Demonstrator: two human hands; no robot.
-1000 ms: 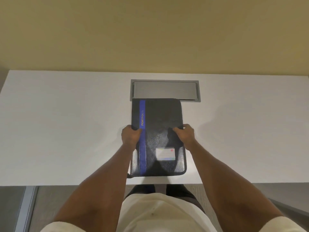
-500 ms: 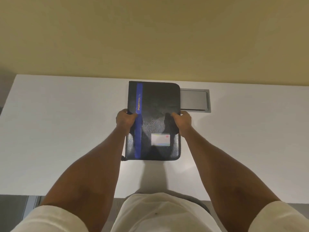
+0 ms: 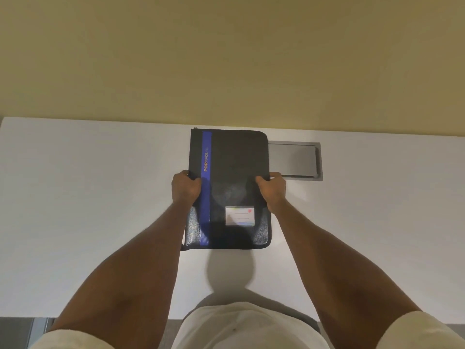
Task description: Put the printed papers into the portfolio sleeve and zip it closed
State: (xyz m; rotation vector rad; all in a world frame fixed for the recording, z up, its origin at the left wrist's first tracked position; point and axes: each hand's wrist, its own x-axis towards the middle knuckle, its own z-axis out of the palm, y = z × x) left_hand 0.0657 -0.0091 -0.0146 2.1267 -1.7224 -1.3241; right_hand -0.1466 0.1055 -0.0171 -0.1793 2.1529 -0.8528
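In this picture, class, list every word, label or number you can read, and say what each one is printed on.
"PORTFOL", with its last letters unclear: running up the blue stripe of the black portfolio, which both hands hold.
Card in the clear pocket: faint lines and a red dot, too blurred to read.

Short cream sleeves (image 3: 63, 341) and a cream garment (image 3: 246, 328) are worn at 6 o'clock; forearms are left bare.

Black zipped portfolio sleeve (image 3: 236, 172): vertical blue fabric stripe (image 3: 206, 187) near its left edge reads "PORTFOLIO" in orange letters, last letters faint. White label card (image 3: 239, 216) lower right: lines, unreadable.
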